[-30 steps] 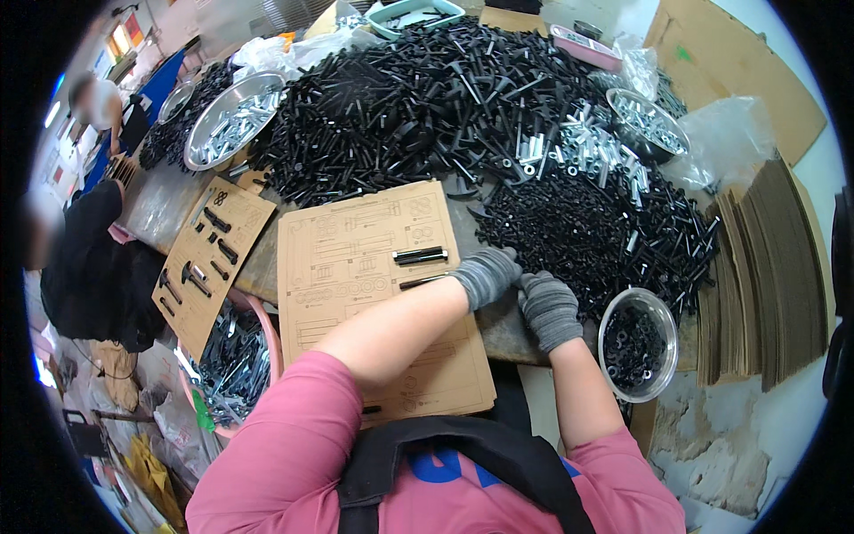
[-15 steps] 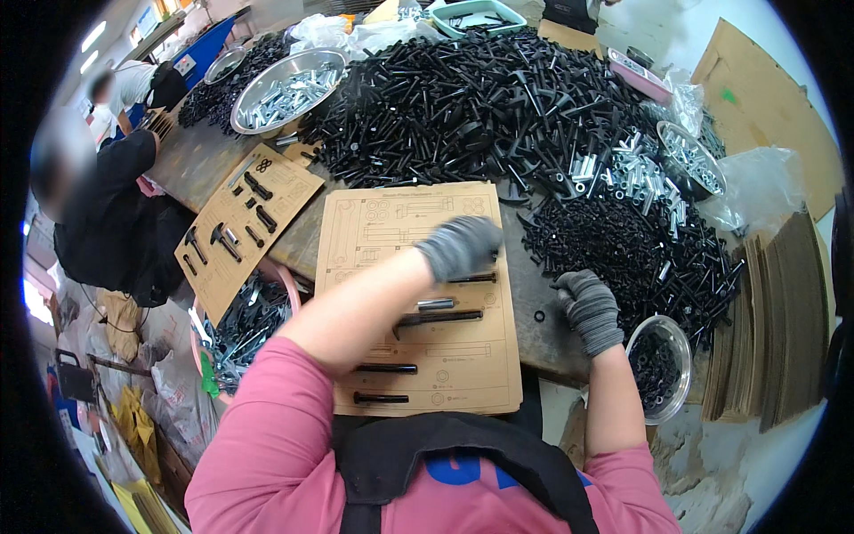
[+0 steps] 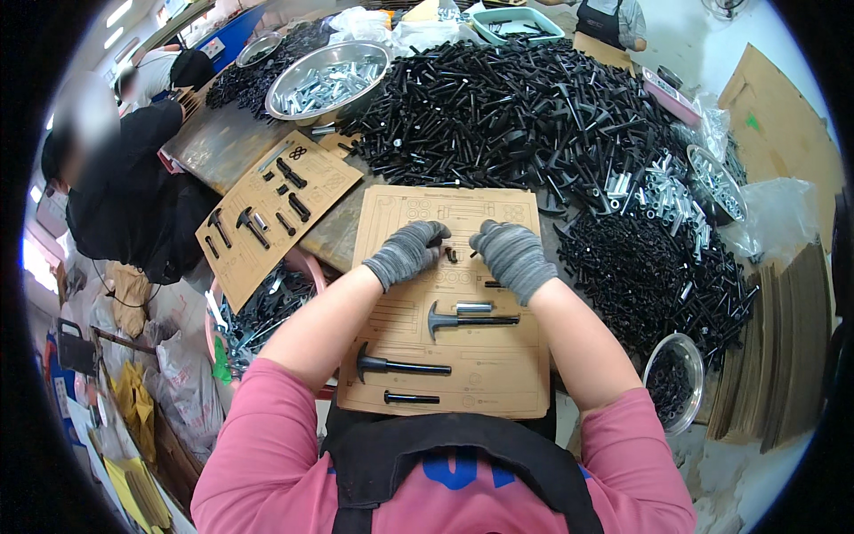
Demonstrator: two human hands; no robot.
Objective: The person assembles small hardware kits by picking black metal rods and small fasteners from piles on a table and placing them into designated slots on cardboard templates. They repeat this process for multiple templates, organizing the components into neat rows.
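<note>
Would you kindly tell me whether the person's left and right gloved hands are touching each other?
Apart: in the head view, printed cardboard shows plainly between the left hand and the right hand.

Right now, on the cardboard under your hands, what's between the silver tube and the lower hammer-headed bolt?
The head view shows another black hammer-headed bolt there, just below the silver tube.
</note>
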